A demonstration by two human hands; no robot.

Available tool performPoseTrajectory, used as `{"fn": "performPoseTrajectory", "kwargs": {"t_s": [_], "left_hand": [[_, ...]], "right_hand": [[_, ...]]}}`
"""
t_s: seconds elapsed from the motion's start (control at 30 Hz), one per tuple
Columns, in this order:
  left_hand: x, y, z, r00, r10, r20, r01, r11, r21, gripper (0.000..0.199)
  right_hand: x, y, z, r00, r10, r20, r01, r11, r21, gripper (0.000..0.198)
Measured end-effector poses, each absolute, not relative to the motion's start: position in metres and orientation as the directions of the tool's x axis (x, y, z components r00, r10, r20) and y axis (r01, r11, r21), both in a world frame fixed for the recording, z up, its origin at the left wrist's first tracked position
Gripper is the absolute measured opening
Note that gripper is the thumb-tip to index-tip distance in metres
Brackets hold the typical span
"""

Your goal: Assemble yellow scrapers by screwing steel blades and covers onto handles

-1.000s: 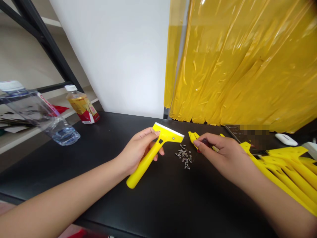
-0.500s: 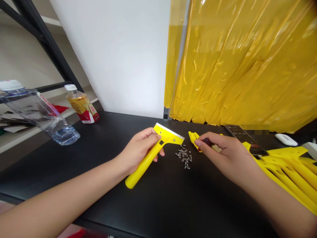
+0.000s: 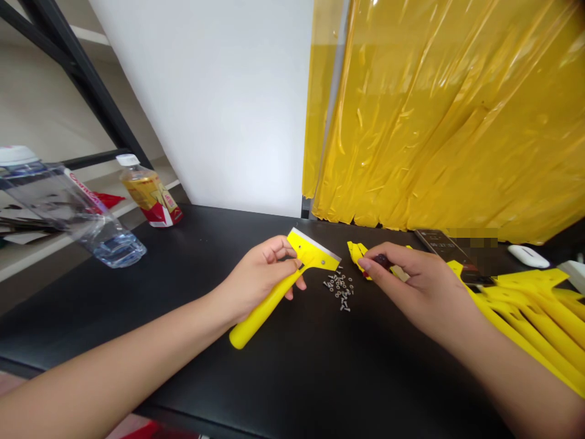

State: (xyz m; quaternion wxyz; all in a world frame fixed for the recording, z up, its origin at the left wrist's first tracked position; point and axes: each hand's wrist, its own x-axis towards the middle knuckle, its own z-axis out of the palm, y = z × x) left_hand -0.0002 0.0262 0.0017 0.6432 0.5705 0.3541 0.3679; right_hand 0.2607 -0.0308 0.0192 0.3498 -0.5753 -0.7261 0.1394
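My left hand [image 3: 269, 271] is closed round a yellow scraper [image 3: 269, 305], its handle slanting down to the left. A metal blade edge runs along the scraper's head, and a screw shows near the head's right end. My right hand [image 3: 411, 274] is pinched on a small dark rounded object [image 3: 381, 260], mostly hidden by the fingers. Right behind those fingertips lie small yellow pieces [image 3: 356, 251], partly covered by the hand. Loose screws and nuts [image 3: 340, 289] are scattered on the black table [image 3: 292, 378] between my hands.
Several yellow scraper handles [image 3: 539, 311] are piled at the right, beside my right forearm. Behind them lie a phone [image 3: 441, 247] and a white earbud case [image 3: 529, 256]. A large clear bottle [image 3: 100, 225] and a drink bottle [image 3: 150, 195] stand at the left. Yellow film [image 3: 448, 122] hangs at the back.
The scraper in my left hand has tilted slightly and its head has shifted a little to the right; my thumb now covers more of the slot. My right hand has stayed in place.
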Motion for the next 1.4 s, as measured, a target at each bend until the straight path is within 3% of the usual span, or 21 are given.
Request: {"fn": "performPoseTrajectory", "kwargs": {"t_s": [0.33, 0.6, 0.87, 1.07, 1.27, 1.4], "left_hand": [[0.001, 0.024, 0.003, 0.485, 0.875, 0.004, -0.019, 0.006, 1.0, 0.013], [0.0, 0.025, 0.002, 0.469, 0.883, -0.014, -0.039, 0.037, 0.999, 0.014], [-0.002, 0.028, 0.0, 0.485, 0.871, -0.072, -0.077, 0.124, 0.989, 0.018], [0.001, 0.024, 0.002, 0.48, 0.875, -0.066, -0.04, 0.097, 0.994, 0.014], [0.002, 0.024, 0.003, 0.479, 0.875, -0.071, -0.029, 0.097, 0.995, 0.014], [0.002, 0.024, 0.002, 0.502, 0.861, -0.081, -0.02, 0.105, 0.994, 0.016]], "right_hand": [[0.262, -0.031, 0.018, -0.131, 0.924, 0.359, 0.743, 0.332, -0.581, 0.027], [0.26, -0.03, 0.022, -0.155, 0.913, 0.378, 0.757, 0.356, -0.548, 0.026], [0.269, -0.029, 0.028, -0.025, 0.897, 0.441, 0.817, 0.272, -0.508, 0.028], [0.27, -0.025, 0.024, -0.071, 0.91, 0.408, 0.84, 0.275, -0.468, 0.029], [0.27, -0.029, 0.029, -0.054, 0.88, 0.472, 0.821, 0.308, -0.481, 0.028], [0.263, -0.04, 0.03, 0.061, 0.81, 0.583, 0.78, 0.326, -0.534, 0.022]]}}
